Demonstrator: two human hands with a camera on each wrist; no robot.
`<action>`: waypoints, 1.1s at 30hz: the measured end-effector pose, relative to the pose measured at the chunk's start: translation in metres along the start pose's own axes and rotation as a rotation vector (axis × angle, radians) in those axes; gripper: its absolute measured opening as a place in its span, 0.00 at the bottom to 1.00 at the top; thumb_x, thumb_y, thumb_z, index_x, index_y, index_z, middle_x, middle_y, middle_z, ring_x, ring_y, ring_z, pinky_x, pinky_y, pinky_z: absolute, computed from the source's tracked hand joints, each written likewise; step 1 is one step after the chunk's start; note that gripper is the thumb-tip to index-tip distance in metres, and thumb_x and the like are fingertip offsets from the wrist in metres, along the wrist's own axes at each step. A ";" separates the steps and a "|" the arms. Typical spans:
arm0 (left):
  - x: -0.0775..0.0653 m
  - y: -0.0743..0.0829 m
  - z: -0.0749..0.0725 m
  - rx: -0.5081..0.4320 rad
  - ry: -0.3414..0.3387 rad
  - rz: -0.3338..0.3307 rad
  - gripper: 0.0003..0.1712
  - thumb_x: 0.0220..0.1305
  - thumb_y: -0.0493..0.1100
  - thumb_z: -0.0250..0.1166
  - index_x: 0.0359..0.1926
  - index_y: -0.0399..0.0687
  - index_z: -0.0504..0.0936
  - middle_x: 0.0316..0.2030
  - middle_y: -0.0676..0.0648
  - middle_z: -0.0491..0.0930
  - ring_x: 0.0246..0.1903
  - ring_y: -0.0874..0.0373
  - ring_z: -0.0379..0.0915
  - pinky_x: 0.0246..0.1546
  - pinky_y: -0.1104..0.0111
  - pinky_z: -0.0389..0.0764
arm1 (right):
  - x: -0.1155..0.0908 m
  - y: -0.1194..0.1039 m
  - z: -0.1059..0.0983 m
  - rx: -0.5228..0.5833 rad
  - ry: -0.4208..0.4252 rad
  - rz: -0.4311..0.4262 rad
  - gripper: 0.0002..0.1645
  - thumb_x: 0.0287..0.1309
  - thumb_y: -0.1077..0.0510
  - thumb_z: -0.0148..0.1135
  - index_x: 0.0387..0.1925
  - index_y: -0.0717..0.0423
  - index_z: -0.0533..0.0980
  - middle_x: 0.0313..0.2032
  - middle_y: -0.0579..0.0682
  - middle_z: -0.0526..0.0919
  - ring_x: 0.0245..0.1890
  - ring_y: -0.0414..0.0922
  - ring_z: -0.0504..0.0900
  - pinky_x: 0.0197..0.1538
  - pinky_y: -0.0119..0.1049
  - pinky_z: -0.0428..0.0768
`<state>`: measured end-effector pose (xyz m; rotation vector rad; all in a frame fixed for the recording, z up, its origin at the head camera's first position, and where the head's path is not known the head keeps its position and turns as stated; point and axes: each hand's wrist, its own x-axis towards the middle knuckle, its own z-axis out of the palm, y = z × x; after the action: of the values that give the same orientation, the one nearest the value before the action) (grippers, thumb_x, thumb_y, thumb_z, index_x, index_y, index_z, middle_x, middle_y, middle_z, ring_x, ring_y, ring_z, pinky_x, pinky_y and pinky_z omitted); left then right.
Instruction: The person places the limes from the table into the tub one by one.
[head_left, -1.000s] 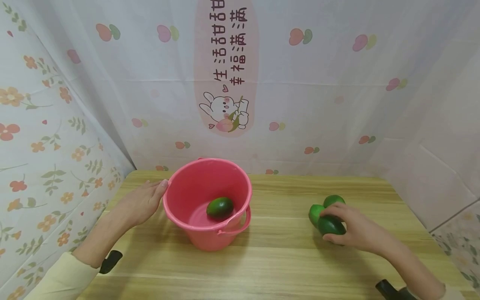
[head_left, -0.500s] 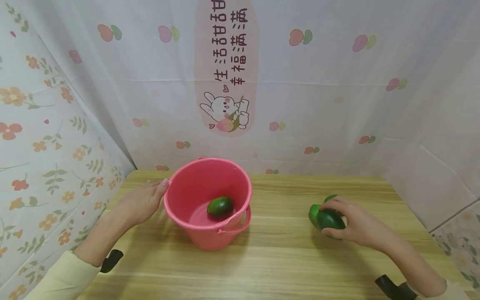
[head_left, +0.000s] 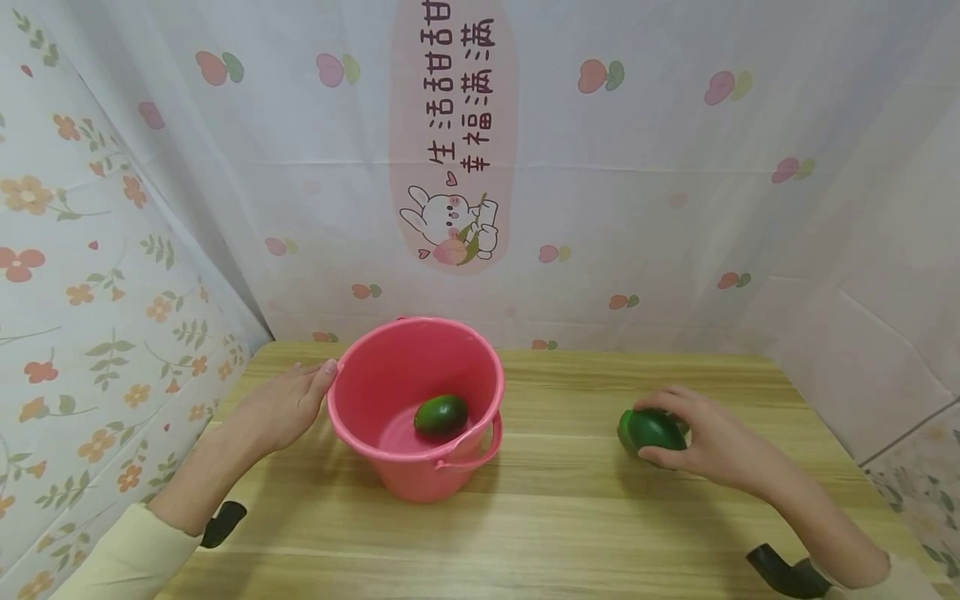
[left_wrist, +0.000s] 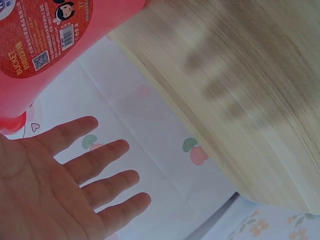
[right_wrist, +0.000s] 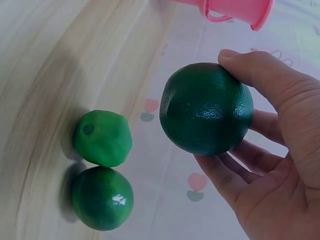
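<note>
My right hand (head_left: 712,442) holds a smooth dark green oval fruit (head_left: 656,429), avocado-like, between thumb and fingers. The right wrist view shows that fruit raised off the wooden table, apart from a lighter green lumpy fruit (right_wrist: 103,142) and another glossy dark green one (right_wrist: 102,200), which lie side by side. In the head view, the held fruit and the hand cover most of those two. A pink bucket (head_left: 412,354) stands upright at centre left, with a green oval fruit (head_left: 441,415) inside. My left hand (head_left: 288,406), fingers straight, has its thumb at the bucket's left rim.
The wood-grain table (head_left: 555,517) runs under everything. The bucket's pink handle (head_left: 497,437) hangs down on its right side. A printed white curtain (head_left: 637,208) rises behind the table, and a floral one (head_left: 112,367) at the left.
My right hand has raised the dark green fruit and moved it slightly left and away from me, over the other two. The left hand and the bucket have stayed put.
</note>
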<state>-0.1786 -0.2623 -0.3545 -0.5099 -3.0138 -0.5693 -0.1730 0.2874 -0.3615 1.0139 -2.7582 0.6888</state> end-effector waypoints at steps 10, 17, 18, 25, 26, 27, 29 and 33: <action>0.000 0.001 0.000 0.003 -0.007 -0.010 0.39 0.83 0.58 0.28 0.70 0.34 0.71 0.67 0.35 0.70 0.68 0.32 0.61 0.71 0.41 0.53 | 0.006 -0.006 -0.002 0.012 0.011 0.024 0.29 0.51 0.52 0.81 0.54 0.50 0.80 0.52 0.50 0.79 0.45 0.48 0.81 0.39 0.40 0.85; -0.001 0.001 0.000 0.004 -0.004 -0.013 0.39 0.83 0.58 0.28 0.70 0.34 0.71 0.67 0.35 0.70 0.68 0.33 0.61 0.71 0.42 0.53 | 0.011 -0.007 -0.002 0.002 0.057 -0.013 0.30 0.50 0.53 0.82 0.55 0.49 0.80 0.53 0.50 0.80 0.47 0.50 0.82 0.39 0.40 0.85; -0.001 0.001 0.000 0.003 -0.002 -0.010 0.39 0.84 0.58 0.29 0.70 0.35 0.71 0.67 0.35 0.70 0.68 0.33 0.61 0.71 0.42 0.53 | 0.012 -0.007 -0.001 0.001 0.065 -0.020 0.30 0.50 0.53 0.82 0.55 0.48 0.80 0.53 0.50 0.80 0.46 0.50 0.82 0.38 0.40 0.85; -0.001 0.000 0.001 -0.001 0.005 0.009 0.38 0.84 0.57 0.29 0.70 0.36 0.72 0.67 0.35 0.71 0.67 0.34 0.63 0.70 0.41 0.54 | 0.018 -0.011 -0.001 0.005 0.097 -0.036 0.29 0.49 0.54 0.82 0.54 0.50 0.81 0.53 0.48 0.80 0.46 0.49 0.82 0.39 0.41 0.86; -0.001 0.000 0.001 0.000 0.005 0.009 0.38 0.84 0.57 0.29 0.70 0.36 0.72 0.67 0.35 0.71 0.67 0.34 0.63 0.70 0.41 0.54 | 0.018 -0.011 -0.001 0.003 0.103 -0.038 0.29 0.49 0.54 0.82 0.54 0.50 0.81 0.53 0.48 0.80 0.46 0.49 0.81 0.39 0.41 0.85; 0.000 0.000 0.001 0.002 0.004 0.008 0.38 0.84 0.57 0.29 0.70 0.36 0.71 0.67 0.35 0.71 0.67 0.34 0.63 0.70 0.41 0.54 | 0.019 -0.011 -0.001 0.001 0.109 -0.040 0.29 0.49 0.54 0.82 0.54 0.50 0.81 0.52 0.48 0.80 0.46 0.48 0.81 0.39 0.41 0.85; 0.000 0.000 0.001 0.002 0.004 0.005 0.38 0.84 0.57 0.29 0.71 0.36 0.71 0.67 0.35 0.71 0.67 0.34 0.63 0.70 0.41 0.54 | 0.021 -0.012 0.000 0.000 0.123 -0.044 0.30 0.49 0.55 0.83 0.54 0.51 0.81 0.52 0.48 0.80 0.45 0.48 0.82 0.39 0.41 0.86; 0.000 0.000 0.000 -0.004 0.003 0.004 0.38 0.84 0.57 0.29 0.71 0.36 0.71 0.67 0.35 0.71 0.67 0.34 0.63 0.70 0.41 0.54 | 0.025 -0.013 -0.001 -0.006 0.152 -0.060 0.31 0.48 0.57 0.83 0.55 0.52 0.81 0.52 0.49 0.81 0.44 0.48 0.82 0.39 0.41 0.86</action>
<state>-0.1782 -0.2621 -0.3549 -0.5146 -3.0089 -0.5748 -0.1833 0.2643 -0.3494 0.9951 -2.5880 0.7171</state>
